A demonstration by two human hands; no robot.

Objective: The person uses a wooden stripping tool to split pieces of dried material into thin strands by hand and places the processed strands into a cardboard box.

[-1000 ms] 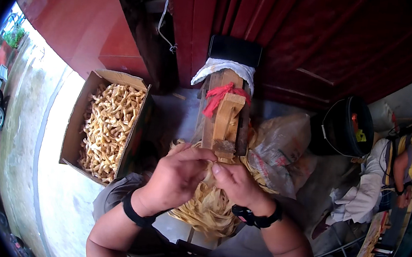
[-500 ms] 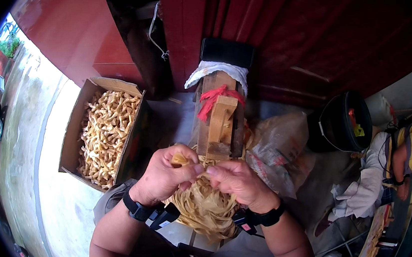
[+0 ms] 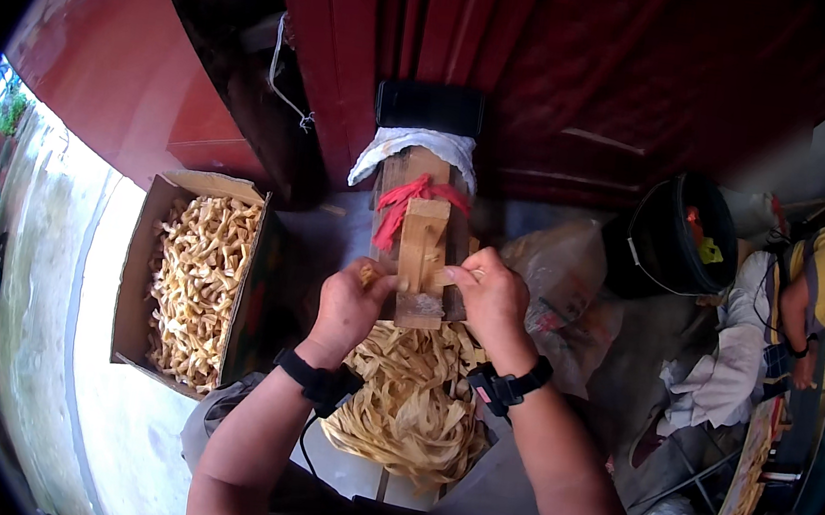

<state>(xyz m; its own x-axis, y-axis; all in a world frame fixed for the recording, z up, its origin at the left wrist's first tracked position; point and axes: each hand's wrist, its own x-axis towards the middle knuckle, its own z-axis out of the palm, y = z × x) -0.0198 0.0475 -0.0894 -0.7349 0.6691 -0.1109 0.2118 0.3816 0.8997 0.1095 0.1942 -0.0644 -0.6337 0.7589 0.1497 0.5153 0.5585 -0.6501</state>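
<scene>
My left hand (image 3: 349, 303) is closed, with a folded tan strip (image 3: 368, 274) showing at its curled fingers, just left of the upright wooden block (image 3: 426, 221). On the block's other side my right hand (image 3: 494, 304) pinches what looks like a thin strip end (image 3: 448, 276) against the wood. Whether it is one strip running between the hands is hidden. The block stands on a wooden bench (image 3: 412, 165) with a red cloth (image 3: 417, 194) tied round it. Below both hands lies a loose heap of long, flat, tan strips (image 3: 417, 409).
At left stands a cardboard box (image 3: 132, 298) full of short, knotted tan pieces (image 3: 200, 286). To the right are a clear plastic bag (image 3: 557, 273), a black bucket (image 3: 665, 244) and another person's arm (image 3: 796, 323). A white cloth (image 3: 415, 142) and black flat device (image 3: 430, 109) sit at the bench's far end.
Both hands have moved forward and apart, from meeting in front of the block to either side of it. The strip heap is now more exposed.
</scene>
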